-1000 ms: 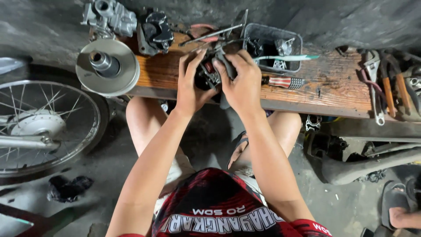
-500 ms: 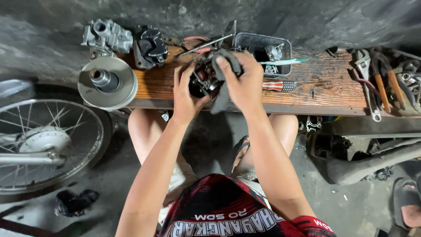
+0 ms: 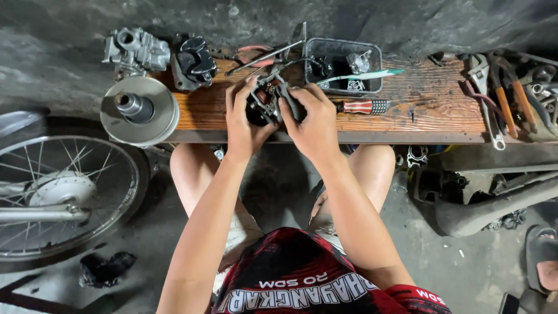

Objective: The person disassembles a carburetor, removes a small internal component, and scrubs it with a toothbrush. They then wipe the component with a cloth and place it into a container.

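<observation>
On the wooden plank (image 3: 430,110), both hands' grip, left hand (image 3: 243,125) and right hand (image 3: 314,122), around a dark engine part (image 3: 270,99), beside a grey tub (image 3: 343,49) of small metal parts (image 3: 356,63).

we see no packages, labels, signs or screens on or around the wooden bench (image 3: 418,110). the nearest thing to a package is a dark plastic tray (image 3: 343,46), open-topped and rectangular, standing at the bench's far edge with small metal parts inside.

Bench (image 3: 430,110): rough grainy wood, worn; pulley (image 3: 139,110): smooth matt metal; carb (image 3: 135,51): dull cast metal; tub (image 3: 342,65): dark plastic; screwdriver (image 3: 363,106) handle: glossy plastic; part (image 3: 272,100) in hands: dark greasy metal; floor (image 3: 145,244): rough concrete.
</observation>
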